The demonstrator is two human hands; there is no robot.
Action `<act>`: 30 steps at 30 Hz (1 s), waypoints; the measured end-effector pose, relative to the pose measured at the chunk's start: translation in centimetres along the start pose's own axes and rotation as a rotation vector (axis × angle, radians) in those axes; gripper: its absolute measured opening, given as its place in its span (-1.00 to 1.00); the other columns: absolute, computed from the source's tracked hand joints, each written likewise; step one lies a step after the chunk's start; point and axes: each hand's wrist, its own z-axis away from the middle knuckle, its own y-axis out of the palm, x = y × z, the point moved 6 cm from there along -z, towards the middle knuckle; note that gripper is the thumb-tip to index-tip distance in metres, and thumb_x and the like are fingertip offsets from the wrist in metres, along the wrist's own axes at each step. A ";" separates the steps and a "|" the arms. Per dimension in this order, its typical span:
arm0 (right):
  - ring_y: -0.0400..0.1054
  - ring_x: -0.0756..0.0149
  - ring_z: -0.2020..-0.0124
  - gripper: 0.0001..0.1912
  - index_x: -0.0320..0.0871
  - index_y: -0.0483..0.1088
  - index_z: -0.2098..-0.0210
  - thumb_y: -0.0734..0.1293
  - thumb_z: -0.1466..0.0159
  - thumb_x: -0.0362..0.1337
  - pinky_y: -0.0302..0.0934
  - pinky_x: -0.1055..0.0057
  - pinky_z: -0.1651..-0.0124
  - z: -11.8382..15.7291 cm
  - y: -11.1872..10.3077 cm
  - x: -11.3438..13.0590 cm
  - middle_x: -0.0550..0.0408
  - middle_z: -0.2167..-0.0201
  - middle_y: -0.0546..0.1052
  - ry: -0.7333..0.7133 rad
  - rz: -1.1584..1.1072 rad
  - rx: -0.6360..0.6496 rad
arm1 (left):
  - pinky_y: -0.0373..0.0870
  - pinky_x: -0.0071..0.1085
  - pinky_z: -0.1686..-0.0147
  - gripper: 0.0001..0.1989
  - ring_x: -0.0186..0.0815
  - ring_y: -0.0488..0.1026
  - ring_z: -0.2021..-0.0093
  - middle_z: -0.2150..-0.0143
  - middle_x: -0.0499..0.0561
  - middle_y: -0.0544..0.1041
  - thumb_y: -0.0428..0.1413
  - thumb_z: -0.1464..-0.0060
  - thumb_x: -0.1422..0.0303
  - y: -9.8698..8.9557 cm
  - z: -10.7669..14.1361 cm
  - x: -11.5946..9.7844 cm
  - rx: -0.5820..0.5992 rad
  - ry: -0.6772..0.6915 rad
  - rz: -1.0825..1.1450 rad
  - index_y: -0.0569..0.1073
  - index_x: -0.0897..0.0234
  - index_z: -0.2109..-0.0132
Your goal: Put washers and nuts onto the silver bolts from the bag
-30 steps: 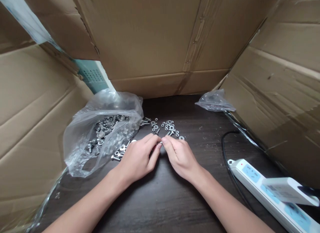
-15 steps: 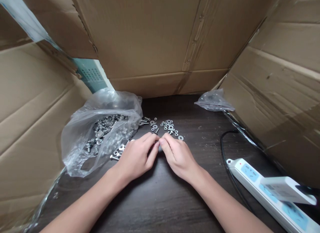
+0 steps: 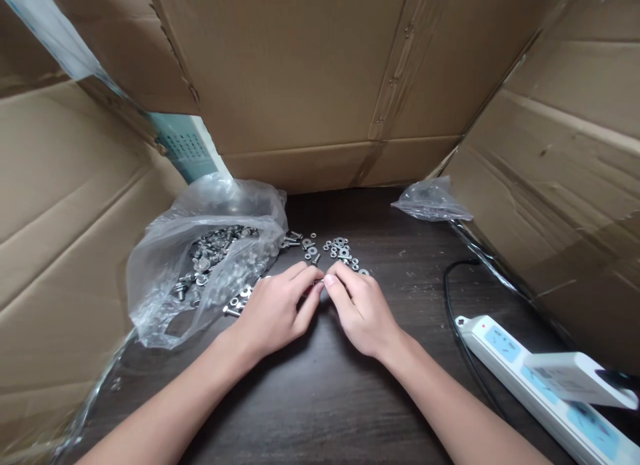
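My left hand and my right hand meet fingertip to fingertip above the dark table. Both are closed in a pinch on a small metal bolt; only a sliver of its shank shows, and the fingers hide the rest. Just beyond the fingertips lies a loose bolt, with nuts and flat washers spread to the right of it. More bolts and nuts lie to the left, partly covered by my left hand.
An open clear plastic bag full of bolts lies on the left. A smaller plastic bag sits at the back right. A white power strip with a plugged-in adapter and a black cable occupies the right. Cardboard walls surround the table.
The view has shifted slightly. Both hands stay together in their pinch, with the right fingers slightly changed in position around the bolt.
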 end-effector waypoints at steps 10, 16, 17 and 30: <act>0.27 0.34 0.44 -0.68 -0.12 0.23 0.32 0.06 -0.48 -0.11 0.01 0.41 0.30 0.0 0.6 -0.4 0.12 0.44 0.42 0.008 0.111 0.039 | 0.33 -0.36 0.26 -0.81 -0.28 0.46 0.26 0.20 0.01 0.50 -0.10 -0.35 0.33 0.1 0.0 0.3 -0.014 -0.020 0.022 0.40 0.23 0.10; 0.22 0.35 0.47 -0.67 -0.12 0.20 0.35 0.06 -0.48 -0.10 -0.03 0.41 0.32 -0.1 0.5 -0.4 0.13 0.47 0.40 0.002 0.130 0.023 | 0.32 -0.36 0.25 -0.81 -0.28 0.45 0.26 0.21 0.00 0.47 -0.11 -0.36 0.33 0.2 0.1 0.4 -0.003 -0.024 0.014 0.39 0.23 0.10; 0.19 0.36 0.49 -0.66 -0.12 0.18 0.37 0.07 -0.48 -0.09 -0.05 0.40 0.33 -0.2 0.5 -0.5 0.14 0.49 0.37 0.001 0.129 0.017 | 0.32 -0.36 0.26 -0.80 -0.28 0.44 0.26 0.23 0.00 0.46 -0.11 -0.36 0.33 0.2 0.1 0.3 -0.002 -0.020 0.007 0.39 0.24 0.11; 0.21 0.36 0.45 -0.80 -0.12 0.18 0.35 0.12 -0.41 -0.22 -0.04 0.40 0.31 0.1 0.0 0.0 0.18 0.49 0.35 0.023 0.017 0.022 | 0.31 -0.38 0.27 -0.78 -0.29 0.46 0.24 0.20 -0.03 0.47 -0.11 -0.37 0.31 0.2 0.1 0.3 0.008 -0.020 -0.001 0.42 0.19 0.06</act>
